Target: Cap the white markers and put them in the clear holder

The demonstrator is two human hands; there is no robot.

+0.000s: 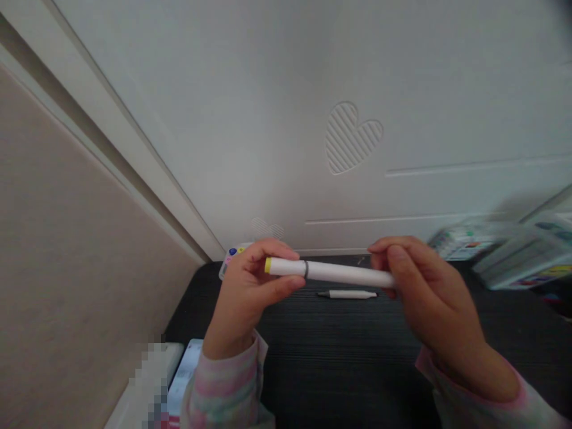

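A white marker with a yellow cap end and a dark ring is held level between my two hands. My left hand pinches its capped end between thumb and fingers. Around the opposite end, my right hand is closed, hiding the tip of the barrel. Below the held marker, an uncapped white marker with dark grey at its left end lies on the black table. Both hands are raised over the tabletop.
A white panel with embossed hearts rises behind the table. A box with coloured dots sits behind my left hand. Clear plastic cases stand at the right back. At lower left lies a phone-like device, near a beige wall.
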